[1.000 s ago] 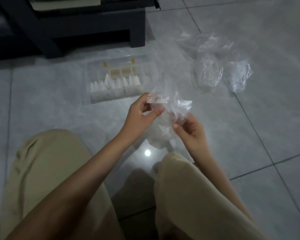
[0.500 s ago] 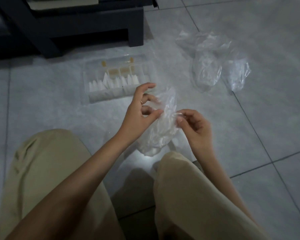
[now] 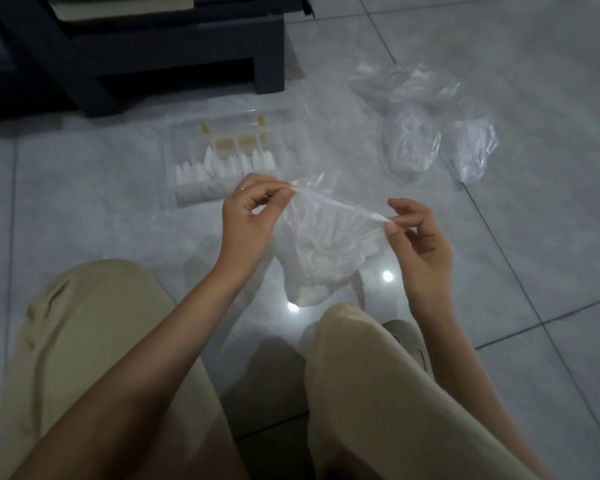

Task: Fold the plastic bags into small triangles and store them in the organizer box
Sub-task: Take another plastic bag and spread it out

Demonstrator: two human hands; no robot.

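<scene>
Left hand: thumb and forefinger pinch one end of the bag's top edge. The other fingers are curled in, and there's a ring on one of them.
Right hand: thumb and forefinger pinch the other end of that edge, with the remaining fingers lifted loosely clear.
Bag: thin clear plastic at the centre of the frame. It is held in the air between the two hands, above the floor and just ahead of the knees. The top edge is pulled taut and the crumpled body hangs below it.
Why held so: stretching the edge looks to me like a way to pull the creases out and find a straight line, so that it can be laid flat and folded into a strip.
Box: clear and divided, lying open on the floor just beyond the left hand, upper centre of the frame.
In the box: a row of white folded triangles stands on end in the front compartments. Some yellowish bits sit in the back ones, too small to make out. The right-hand compartments look bare.
Loose bags: a rumpled heap at upper right, well apart from the box. I take them to be waiting their turn.
Shelf: dark furniture along the top left.
Stage: some bags are already stored, and this one is not yet folded.
</scene>
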